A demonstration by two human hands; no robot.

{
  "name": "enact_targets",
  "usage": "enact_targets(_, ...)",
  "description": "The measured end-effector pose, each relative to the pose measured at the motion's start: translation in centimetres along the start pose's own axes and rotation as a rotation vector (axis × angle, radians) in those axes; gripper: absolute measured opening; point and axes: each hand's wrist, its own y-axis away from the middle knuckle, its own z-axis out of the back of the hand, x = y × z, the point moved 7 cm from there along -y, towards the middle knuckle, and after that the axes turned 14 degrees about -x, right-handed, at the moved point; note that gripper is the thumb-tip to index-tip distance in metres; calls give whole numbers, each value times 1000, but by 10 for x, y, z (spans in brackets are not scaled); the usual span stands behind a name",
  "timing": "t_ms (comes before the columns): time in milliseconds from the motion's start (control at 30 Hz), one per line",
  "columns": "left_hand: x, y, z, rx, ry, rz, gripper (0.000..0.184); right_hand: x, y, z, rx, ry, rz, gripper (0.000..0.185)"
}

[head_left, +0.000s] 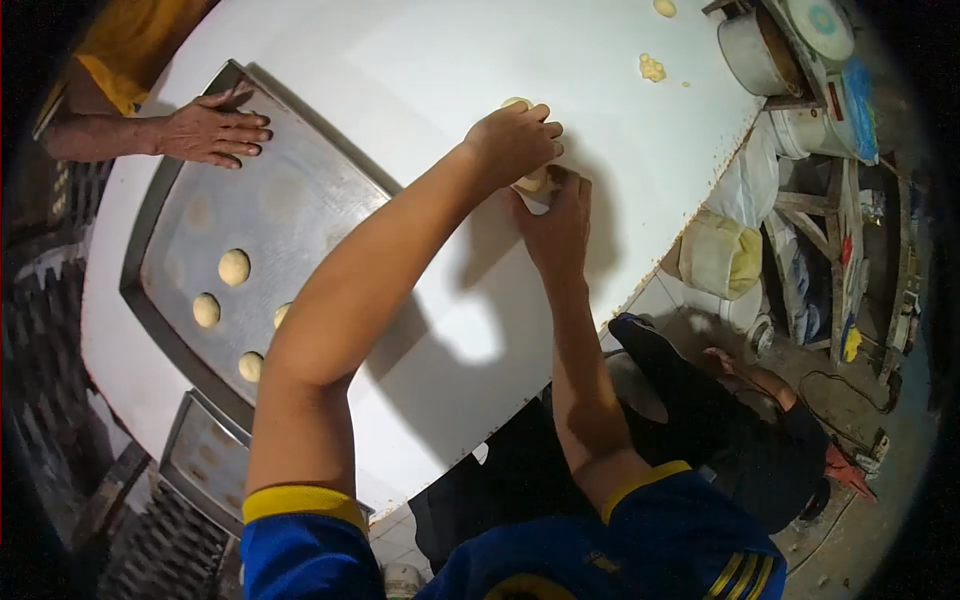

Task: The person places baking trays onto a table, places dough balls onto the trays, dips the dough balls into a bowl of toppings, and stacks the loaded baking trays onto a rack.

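Note:
Over the white table, both of my hands meet around a piece of pale dough (533,181). My left hand (512,148) has its fingers curled over the dough, and a pale bit shows past its far side. From below, my right hand (556,218) grips the near end between thumb and fingers. My palms and part of the dough are hidden. To the left, round dough balls (234,267) sit on a large metal tray (290,190), one of them partly behind my left forearm.
Another person's hand (215,132) rests over the tray's far left corner. Dough scraps (652,68) and a small dough piece (664,8) lie on the white table (440,60). Pots (752,58) and buckets (720,255) stand along the right edge. A smaller tray (205,450) is lower left.

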Motion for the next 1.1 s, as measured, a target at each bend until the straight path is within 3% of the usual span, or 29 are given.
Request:
enact_targets(33, -3, -4, -10, 103, -74, -73, 31, 5, -3, 0, -6, -21, -6, 66)
enact_targets(133, -4, -8, -10, 74, -151, -128, 24, 5, -8, -10, -11, -14, -40, 61)
enact_targets(233, -5, -5, -4, 182, -138, -94, 25, 1, -18, -7, 10, 14, -62, 56)
enact_targets(333, -2, -3, -8, 139, -145, -109, 28, -13, -26, -14, 71, -17, -42, 53)
enact_targets(367, -1, 2, -11, -6, -180, -181, 28, -20, -29, -21, 130, -49, -23, 50)
enact_targets(400, -4, -2, 19, 179, -55, -77, 21, -28, -33, -24, 260, -215, -98, 48)
enact_targets(500, 3, 33, 73, -324, 192, 188, 21, -9, -28, 4, 533, -658, -449, 48)
enact_targets(533, 4, 49, 103, -342, 342, 311, 32, 13, -25, 20, 622, -800, -528, 48)
enact_targets(600, 5, 110, 163, -609, 609, 676, 42, 25, -14, 29, 722, -1023, -582, 51)
enact_targets(633, 3, 145, 184, -654, 535, 844, 45, 41, -11, 22, 751, -1019, -583, 51)
enact_targets(733, -12, 241, 204, -684, 372, 1228, 49, 127, 7, 12, 969, -856, -356, 51)
enact_targets(767, -15, 257, 202, -690, 376, 1239, 49, 160, 16, -6, 996, -764, -334, 52)
enact_targets(833, -19, 287, 182, -524, 328, 1375, 51, 201, 31, -65, 1096, -656, -2, 51)
enact_targets(900, -18, 299, 165, -499, 264, 1333, 53, 235, 46, -121, 1065, -622, 240, 51)
enact_targets(967, -17, 304, 150, -472, 208, 1287, 55, 258, 54, -168, 896, -671, 635, 53)
enact_targets(1000, -17, 307, 142, -409, 189, 1297, 58, 264, 54, -185, 904, -663, 640, 53)
enact_targets(1067, -17, 311, 134, -351, 173, 1312, 61, 273, 64, -208, 816, -341, 955, 53)
enact_targets(1100, -19, 311, 132, -329, 208, 1309, 68, 278, 64, -207, 822, -337, 958, 53)
